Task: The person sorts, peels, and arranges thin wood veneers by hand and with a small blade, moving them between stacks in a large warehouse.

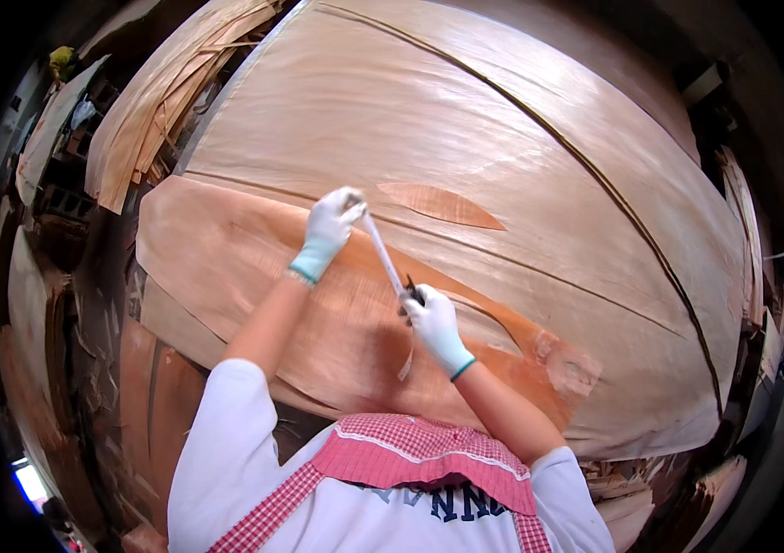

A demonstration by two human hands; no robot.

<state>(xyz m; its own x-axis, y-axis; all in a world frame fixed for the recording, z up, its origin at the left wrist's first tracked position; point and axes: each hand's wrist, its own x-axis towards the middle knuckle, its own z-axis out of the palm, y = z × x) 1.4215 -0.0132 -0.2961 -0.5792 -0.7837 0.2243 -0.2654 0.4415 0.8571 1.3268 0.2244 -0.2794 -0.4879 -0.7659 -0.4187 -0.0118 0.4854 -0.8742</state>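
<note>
My left hand, in a white glove with a teal cuff, pinches the upper end of a narrow white strip, probably tape. The strip runs taut and slanting down to my right hand, gloved the same way. My right fingers are closed around a small black tool at the strip's lower end; its kind is mostly hidden. Both hands are above a reddish-brown wood veneer sheet with rounded, uneven edges. It overlaps a large pale veneer sheet. A leaf-shaped veneer piece lies just beyond my hands.
A long dark curved gap crosses the pale sheet. Bundled veneer strips stand at the far left. More veneer stacks line the left side, and ragged scraps are at the lower right.
</note>
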